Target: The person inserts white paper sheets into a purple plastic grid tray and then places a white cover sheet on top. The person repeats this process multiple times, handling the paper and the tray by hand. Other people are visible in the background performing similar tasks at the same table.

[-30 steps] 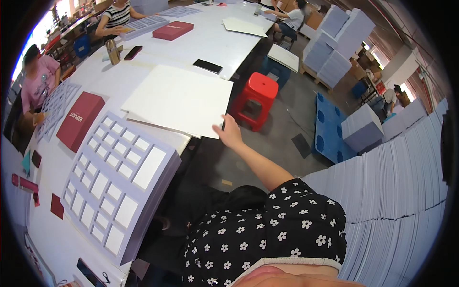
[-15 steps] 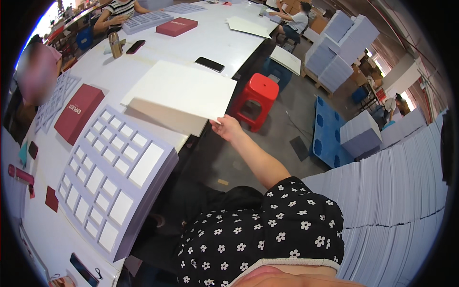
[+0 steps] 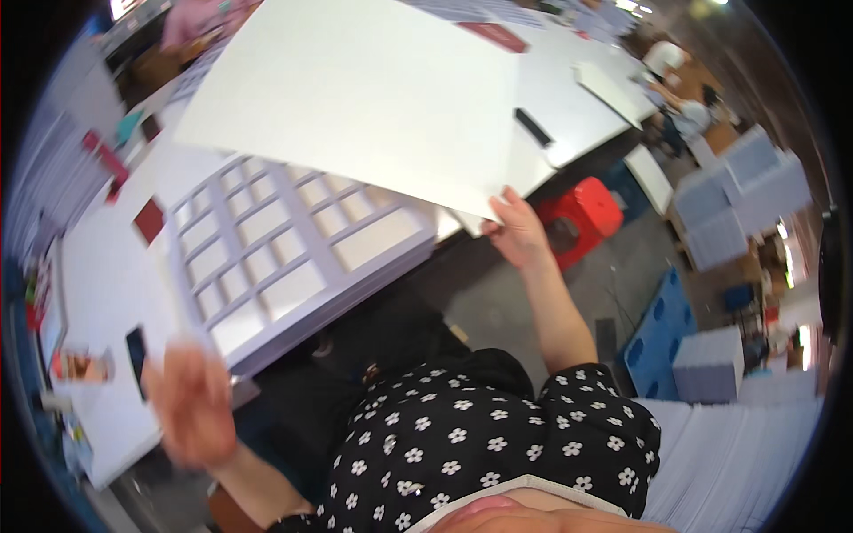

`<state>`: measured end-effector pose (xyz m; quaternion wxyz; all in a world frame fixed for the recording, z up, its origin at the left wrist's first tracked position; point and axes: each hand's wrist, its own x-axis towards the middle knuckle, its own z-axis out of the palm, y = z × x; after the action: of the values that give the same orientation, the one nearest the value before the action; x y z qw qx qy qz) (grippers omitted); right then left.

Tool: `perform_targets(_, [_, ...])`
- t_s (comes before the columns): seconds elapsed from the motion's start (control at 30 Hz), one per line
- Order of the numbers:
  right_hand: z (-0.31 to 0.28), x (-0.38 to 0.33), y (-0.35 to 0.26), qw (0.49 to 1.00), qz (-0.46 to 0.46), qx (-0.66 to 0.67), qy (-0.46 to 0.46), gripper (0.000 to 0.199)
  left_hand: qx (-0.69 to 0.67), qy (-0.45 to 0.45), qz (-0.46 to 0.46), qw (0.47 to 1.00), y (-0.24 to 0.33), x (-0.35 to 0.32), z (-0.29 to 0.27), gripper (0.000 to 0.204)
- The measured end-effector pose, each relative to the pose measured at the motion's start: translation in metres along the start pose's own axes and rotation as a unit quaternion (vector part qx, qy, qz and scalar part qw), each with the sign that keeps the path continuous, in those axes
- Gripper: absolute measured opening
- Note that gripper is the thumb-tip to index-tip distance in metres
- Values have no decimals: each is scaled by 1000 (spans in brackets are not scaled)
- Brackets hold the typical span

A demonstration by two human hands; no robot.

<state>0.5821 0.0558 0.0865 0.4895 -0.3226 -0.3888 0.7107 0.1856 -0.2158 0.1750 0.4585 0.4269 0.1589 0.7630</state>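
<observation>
A large cream-white sheet of board (image 3: 355,98) is tilted in the air over the table. My right hand (image 3: 520,233) pinches its near right corner between thumb and fingers. Beneath its near edge lies a lavender tray (image 3: 330,293) divided into several rectangular compartments with white bottoms; the sheet hides its far part. My left hand (image 3: 191,409) is raised beside the tray's near left corner, blurred by motion, with fingers stretched out and nothing visible in it.
A red stool (image 3: 586,218) stands by the table's right edge. Phones (image 3: 533,127), a dark red card (image 3: 148,220) and a pink bottle (image 3: 107,155) lie on the white table (image 3: 98,293). A blue pallet (image 3: 659,333) and stacked boards (image 3: 711,364) are at right. Co-workers sit farther off.
My right hand has lifted the sheet off the table and brought it partly over the tray. My left hand has come into view at lower left. The view has swung left.
</observation>
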Motion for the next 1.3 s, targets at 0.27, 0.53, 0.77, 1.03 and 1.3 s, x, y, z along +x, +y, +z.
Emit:
perform_targets(0.27, [26,11,-5,977,59,-190,-72,33,305,278,-193,890,-3,19,-91,60])
perform_targets(0.53, [27,44,14,880,-122,-452,-77,40,374,275,-134,876,-21,10,-78,39])
perform_targets(0.77, [15,43,31,913,-10,-400,-85,46,367,275,-152,876,-21,5,-95,41])
perform_targets(1.03, [14,43,31,923,27,-369,-107,51,382,285,-163,864,-27,2,-95,40])
perform_targets(1.3, [11,43,36,924,30,-373,-85,50,368,274,-168,872,-28,0,-100,40])
